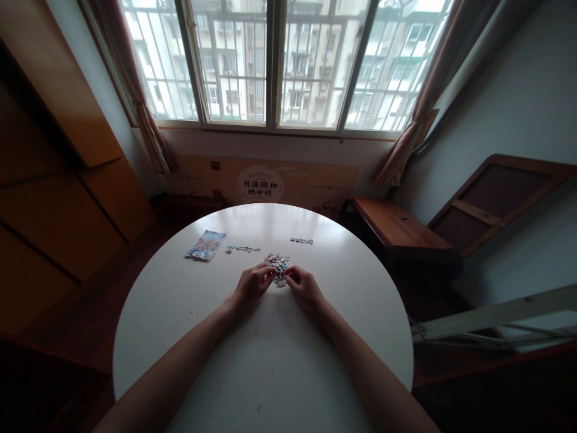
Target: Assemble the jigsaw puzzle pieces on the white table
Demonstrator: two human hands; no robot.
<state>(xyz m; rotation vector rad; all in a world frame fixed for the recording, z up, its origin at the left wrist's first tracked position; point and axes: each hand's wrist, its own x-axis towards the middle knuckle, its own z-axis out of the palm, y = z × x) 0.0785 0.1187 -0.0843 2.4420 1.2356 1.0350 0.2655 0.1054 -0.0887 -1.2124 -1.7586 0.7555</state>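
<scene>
A loose pile of jigsaw puzzle pieces (276,261) lies near the middle of the round white table (180,337). My left hand (256,280) is at the pile's left side, fingers curled and pinched at its edge. Across from it, my right hand (303,282) rests at the right side with thumb and fingers drawn together. Whatever sits between the fingertips of either hand is too small to make out. Beyond the pile, a joined strip of puzzle pieces (243,248) lies to the left, and a shorter strip (302,240) to the right.
A colourful printed picture sheet (206,245) lies on the table's left side. Behind the table stands a barred window (270,66) with curtains. To the right are a wooden bench (401,222) and a leaning wooden frame (491,198); wooden cabinets (67,204) stand left.
</scene>
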